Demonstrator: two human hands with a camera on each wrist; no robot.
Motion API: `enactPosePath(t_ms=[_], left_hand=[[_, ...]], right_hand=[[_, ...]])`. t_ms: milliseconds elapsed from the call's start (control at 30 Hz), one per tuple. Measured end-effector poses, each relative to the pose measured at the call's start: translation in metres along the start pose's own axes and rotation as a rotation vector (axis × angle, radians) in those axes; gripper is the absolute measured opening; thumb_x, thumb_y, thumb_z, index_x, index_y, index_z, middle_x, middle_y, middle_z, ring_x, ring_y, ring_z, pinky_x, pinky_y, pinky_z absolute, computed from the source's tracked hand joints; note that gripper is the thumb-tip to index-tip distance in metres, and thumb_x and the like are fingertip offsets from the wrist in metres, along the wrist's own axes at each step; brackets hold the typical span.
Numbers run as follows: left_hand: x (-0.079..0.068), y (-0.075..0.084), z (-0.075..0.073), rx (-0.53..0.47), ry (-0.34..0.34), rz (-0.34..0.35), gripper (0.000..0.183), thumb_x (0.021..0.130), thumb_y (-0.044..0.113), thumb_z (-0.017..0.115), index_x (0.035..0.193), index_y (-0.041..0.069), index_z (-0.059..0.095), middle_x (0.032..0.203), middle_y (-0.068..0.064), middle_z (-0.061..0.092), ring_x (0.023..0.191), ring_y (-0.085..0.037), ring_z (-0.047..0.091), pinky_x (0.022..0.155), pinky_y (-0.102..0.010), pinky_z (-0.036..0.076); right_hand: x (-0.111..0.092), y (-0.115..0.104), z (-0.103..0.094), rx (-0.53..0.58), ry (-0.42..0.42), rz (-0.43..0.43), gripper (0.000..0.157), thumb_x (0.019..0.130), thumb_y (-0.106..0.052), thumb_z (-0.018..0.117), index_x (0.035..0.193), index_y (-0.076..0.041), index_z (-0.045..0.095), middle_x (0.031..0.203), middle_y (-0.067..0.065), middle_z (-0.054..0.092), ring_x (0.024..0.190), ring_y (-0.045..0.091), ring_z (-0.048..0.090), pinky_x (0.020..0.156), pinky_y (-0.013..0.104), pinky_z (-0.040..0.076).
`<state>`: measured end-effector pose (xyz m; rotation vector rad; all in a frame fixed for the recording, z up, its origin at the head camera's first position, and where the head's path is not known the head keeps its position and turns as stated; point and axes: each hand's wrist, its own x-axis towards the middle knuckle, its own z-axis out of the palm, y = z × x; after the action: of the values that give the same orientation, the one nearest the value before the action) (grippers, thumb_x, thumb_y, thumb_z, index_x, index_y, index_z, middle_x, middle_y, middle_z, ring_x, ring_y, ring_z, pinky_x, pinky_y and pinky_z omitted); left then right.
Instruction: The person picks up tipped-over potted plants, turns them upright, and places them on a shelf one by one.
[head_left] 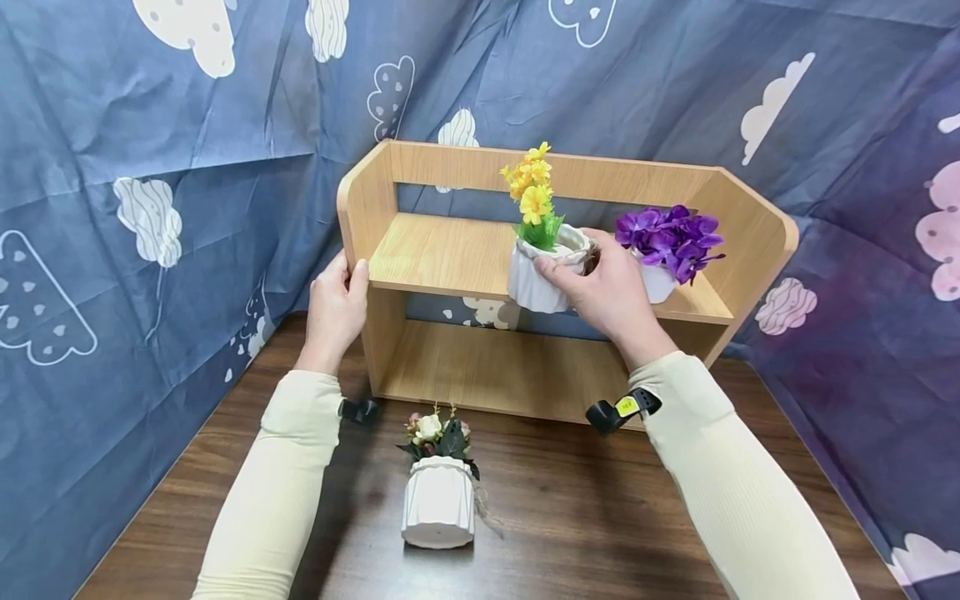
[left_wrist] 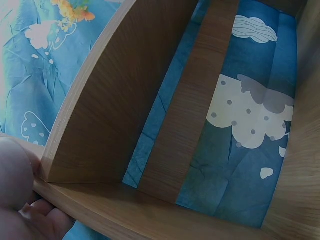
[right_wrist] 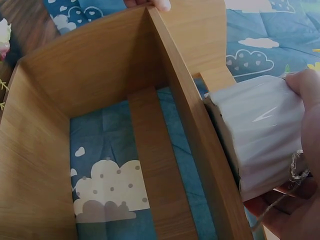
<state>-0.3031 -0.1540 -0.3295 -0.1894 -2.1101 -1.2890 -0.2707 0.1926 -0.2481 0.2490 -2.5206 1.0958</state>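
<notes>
My right hand (head_left: 611,287) grips the rim of a white ribbed flowerpot (head_left: 534,279) with yellow flowers (head_left: 535,196). In the right wrist view the pot (right_wrist: 262,130) is tilted, its base close to the upper shelf's front edge, with twine hanging by the fingers. My left hand (head_left: 333,308) holds the left side panel of the wooden shelf (head_left: 442,250), thumb in front. In the left wrist view the fingers (left_wrist: 57,222) curl under the board's edge. A white pot with purple flowers (head_left: 667,242) stands on the upper shelf, right of the right hand, which partly hides it.
On the dark wooden table (head_left: 540,508), in front of the shelf, another white pot (head_left: 438,504) with cream and pink flowers lies with its base toward me. Blue cloud-print cloth (head_left: 247,117) hangs behind and on both sides. The lower shelf (head_left: 480,362) lies under the upper one.
</notes>
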Motion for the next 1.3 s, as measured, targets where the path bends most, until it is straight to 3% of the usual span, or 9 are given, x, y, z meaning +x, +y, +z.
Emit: enactPosePath(t_ms=[333,600,1300], left_hand=[[0.000,0.001,0.000,0.003,-0.001,-0.005,0.031,0.111,0.018,0.053,0.129,-0.002,0.068,0.117,-0.026,0.077,0.101,-0.037,0.066,0.092,-0.053,0.052],[0.000,0.001,0.001,-0.006,-0.010,-0.015,0.034,0.112,0.019,0.053,0.135,-0.001,0.067,0.125,-0.025,0.076,0.110,-0.037,0.070,0.098,-0.054,0.053],[-0.001,0.000,0.000,-0.015,-0.008,-0.018,0.034,0.111,0.019,0.054,0.137,0.000,0.067,0.128,-0.025,0.075,0.113,-0.037,0.070,0.100,-0.055,0.054]], right_hand=[[0.009,0.003,0.003,0.017,-0.004,0.009,0.073,0.096,-0.047,0.079,0.151,-0.004,0.057,0.137,0.020,0.068,0.115,0.030,0.065,0.085,0.035,0.053],[0.014,0.001,0.003,0.016,-0.034,0.043,0.078,0.097,-0.049,0.077,0.156,-0.005,0.051,0.145,0.021,0.063,0.126,0.033,0.060,0.103,0.050,0.053],[0.023,0.004,0.011,0.025,-0.015,0.060,0.081,0.098,-0.049,0.077,0.159,-0.005,0.046,0.151,0.022,0.061,0.136,0.036,0.058,0.116,0.054,0.047]])
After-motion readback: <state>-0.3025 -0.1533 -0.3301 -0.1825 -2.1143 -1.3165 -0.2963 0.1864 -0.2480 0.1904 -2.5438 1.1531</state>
